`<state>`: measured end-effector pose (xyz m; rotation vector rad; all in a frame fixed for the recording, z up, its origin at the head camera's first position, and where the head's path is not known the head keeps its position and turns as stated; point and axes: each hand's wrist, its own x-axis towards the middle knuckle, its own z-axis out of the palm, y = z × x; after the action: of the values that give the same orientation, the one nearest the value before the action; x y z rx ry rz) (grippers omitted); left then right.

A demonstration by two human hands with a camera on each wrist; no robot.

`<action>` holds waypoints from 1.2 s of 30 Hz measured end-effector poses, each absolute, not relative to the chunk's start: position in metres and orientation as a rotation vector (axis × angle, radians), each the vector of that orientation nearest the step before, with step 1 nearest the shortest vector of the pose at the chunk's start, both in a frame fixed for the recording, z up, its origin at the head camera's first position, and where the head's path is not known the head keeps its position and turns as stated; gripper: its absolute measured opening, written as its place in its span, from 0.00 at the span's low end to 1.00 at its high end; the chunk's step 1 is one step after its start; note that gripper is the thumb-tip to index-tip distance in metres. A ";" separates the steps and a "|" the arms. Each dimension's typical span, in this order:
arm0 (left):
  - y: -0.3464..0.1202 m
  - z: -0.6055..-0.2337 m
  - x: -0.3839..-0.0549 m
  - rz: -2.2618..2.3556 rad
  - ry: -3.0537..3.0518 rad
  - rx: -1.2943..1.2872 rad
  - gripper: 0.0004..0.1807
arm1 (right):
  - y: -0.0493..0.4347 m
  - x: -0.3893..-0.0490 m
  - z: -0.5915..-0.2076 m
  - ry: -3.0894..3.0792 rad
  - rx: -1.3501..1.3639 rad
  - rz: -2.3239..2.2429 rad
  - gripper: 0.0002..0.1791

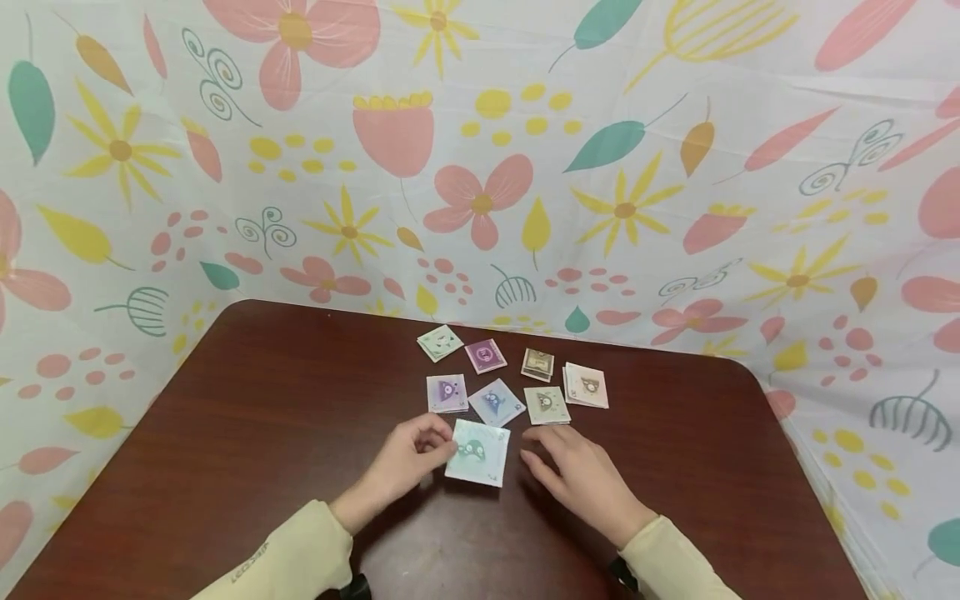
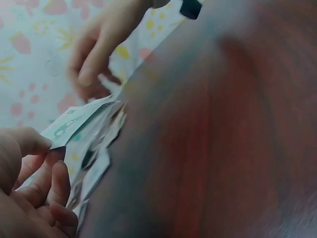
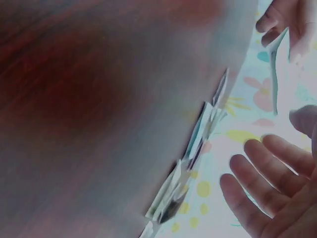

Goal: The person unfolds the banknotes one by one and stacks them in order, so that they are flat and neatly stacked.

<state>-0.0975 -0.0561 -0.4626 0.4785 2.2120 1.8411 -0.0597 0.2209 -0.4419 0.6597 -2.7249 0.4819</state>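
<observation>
Floral cloth (image 1: 480,200) in pink, yellow and teal hangs behind a dark reddish-brown table (image 1: 262,450). Just above the near middle of the table, the person's left hand (image 1: 401,458) holds a pale teal paper square (image 1: 477,454), its thumb and fingers clamped on the left edge. The square's sides look about equal, so I cannot tell a long axis. Seen from the head, it is turned slightly clockwise, its printed figure facing up; the right-wrist view shows it nearly edge-on, raised clear of the table. To its right, just beside it, is the right hand (image 1: 577,479), fingers apart and palm bare.

Beyond the hands, seven more papers lie in two loose rows. Farther back are a light green one (image 1: 440,342) set cornerwise, a magenta one (image 1: 486,356) slightly turned and a brown one (image 1: 537,364) nearly straight. Nearer are a lavender one (image 1: 447,392) almost square-on, a blue one (image 1: 497,402) cornerwise, a greyish-olive one (image 1: 547,405) and, at the right end, a cream one (image 1: 587,386).
</observation>
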 end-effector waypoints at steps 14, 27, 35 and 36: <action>-0.039 -0.471 -0.087 1.820 2.177 0.391 0.04 | 0.215 -0.059 -0.447 -2.631 0.681 0.432 0.11; -0.033 -0.474 -0.082 1.842 2.149 0.372 0.04 | 0.216 -0.057 -0.447 -2.621 0.686 0.427 0.12; -0.033 -0.476 -0.081 1.834 2.181 0.381 0.04 | 0.215 -0.054 -0.446 -2.686 0.630 0.665 0.11; -0.033 -0.476 -0.081 1.832 2.187 0.383 0.04 | 0.215 -0.054 -0.446 -2.690 0.627 0.743 0.10</action>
<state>-0.0809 -0.0335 -0.4761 0.3829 2.1874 1.8321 -0.0541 0.2151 -0.4457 0.6267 -2.6896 0.7433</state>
